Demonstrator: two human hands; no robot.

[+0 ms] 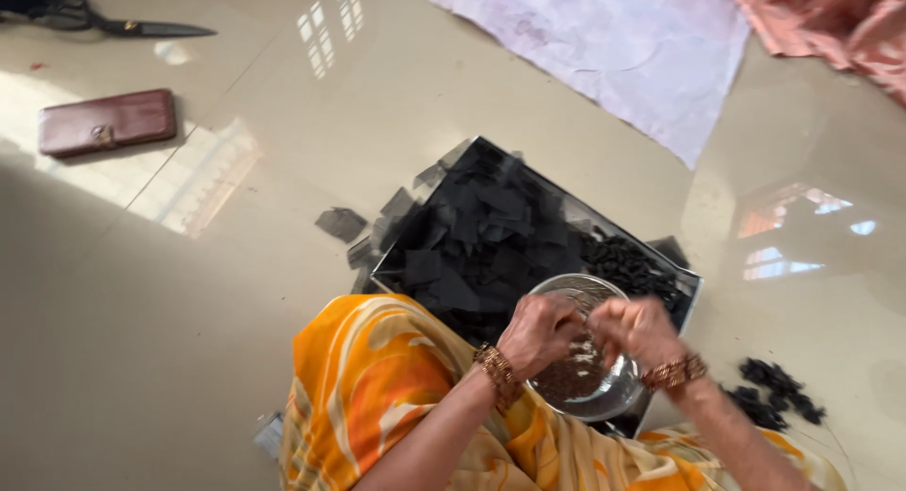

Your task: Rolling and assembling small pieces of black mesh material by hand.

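**Inspector:** What are the hands doing at present?

**Assistant:** Both are working together directly over the steel bowl (587, 351). The left hand (540, 331) is curled nearly closed, and the right hand (637, 329) is bunched the same way, with the knuckles of the two almost touching. Something small appears to be pinched between them, but it is blurred and I cannot tell what it is, nor how firm the hold is.

**Inspector:** And the bowl's contents?

**Assistant:** Just under the grip, the bowl is holding a shallow layer of brownish granular material with pale flecks. It is sitting at the near edge of a metal tray (686, 298).

**Inspector:** What is lying beyond the grip?

**Assistant:** Ahead of the hands, the tray is carrying a large heap of flat black squares (481, 232), several spilling over its far-left rim onto the tiled floor (142, 340). To the right of the grip, inside the tray, a smaller mound of dark rolled pieces (628, 263) is building up. A further cluster of dark pieces (776, 389) is lying on the floor, outside the right wrist.

**Inspector:** Your judgement on progress?

**Assistant:** The unrolled squares are plainly outnumbering the rolled pieces, so I judge the work well short of halfway. The bowl is looking low, though not spent.
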